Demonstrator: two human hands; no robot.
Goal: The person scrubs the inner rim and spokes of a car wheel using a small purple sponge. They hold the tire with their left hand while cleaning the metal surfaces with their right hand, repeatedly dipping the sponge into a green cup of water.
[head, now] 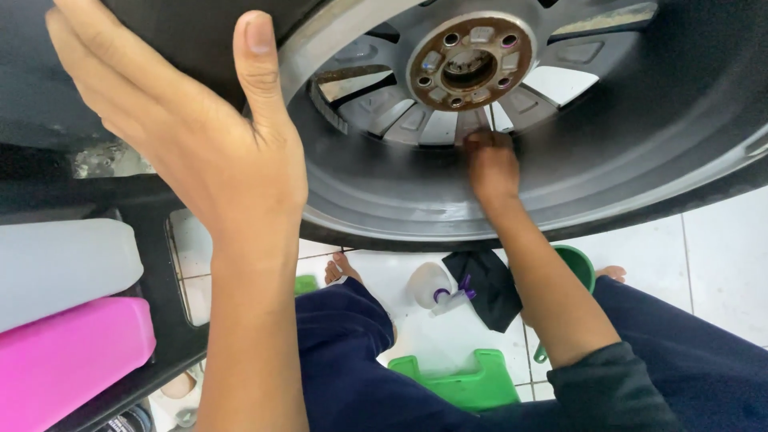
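Alloy wheel tilted over your knees; left hand open, flat on tyre; right hand bunched at spoke base, grip unclear. Spray bottle below rim edge.

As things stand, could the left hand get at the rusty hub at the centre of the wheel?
Probably yes. The left hand rests flat on the tyre, and nothing lies between it and the rusty hub. The right hand works lower, at the spokes, out of that path.
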